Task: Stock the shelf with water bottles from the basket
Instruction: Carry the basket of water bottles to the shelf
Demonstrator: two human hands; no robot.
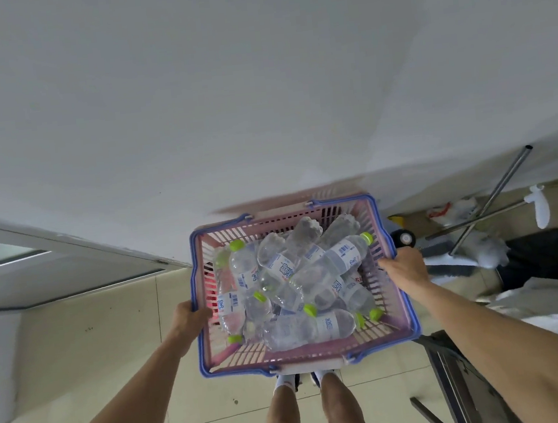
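The person holds a pink slatted plastic basket with a blue rim out above their feet, its twelve o'clock edge near a white wall. The left hand grips the rim at nine o'clock, fingers curled over it. The right hand grips it at three o'clock. Clear plastic water bottles with lime-green caps lie heaped inside the basket. Crossed metal poles show farther out at three o'clock, above the beige tiled floor.

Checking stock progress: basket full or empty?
Mostly full: basket holds a heap of green-capped bottles lying on their sides. The left hand and right hand grip its side rims.
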